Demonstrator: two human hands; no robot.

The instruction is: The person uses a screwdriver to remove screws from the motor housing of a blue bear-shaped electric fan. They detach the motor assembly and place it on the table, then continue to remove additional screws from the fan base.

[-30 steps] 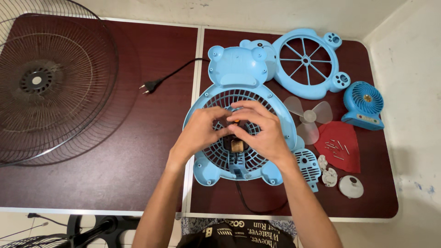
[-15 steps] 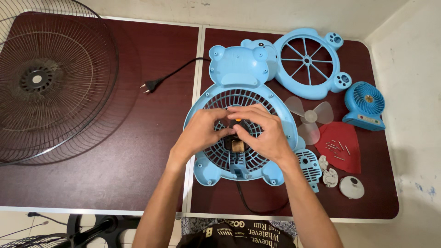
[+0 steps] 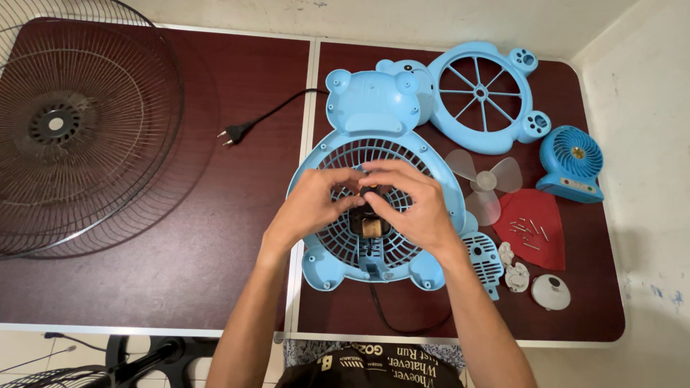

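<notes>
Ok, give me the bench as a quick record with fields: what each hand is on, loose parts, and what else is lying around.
left hand: fingertips on the small motor at the hub of the blue fan housing
right hand: fingers pinching over the same motor from the other side
front grille: off, lying top right
clear blade: loose, right of the housing
screws: on a red cloth
plug: unplugged, on the table
wire guard: far left
small blue fan: right edge
</notes>
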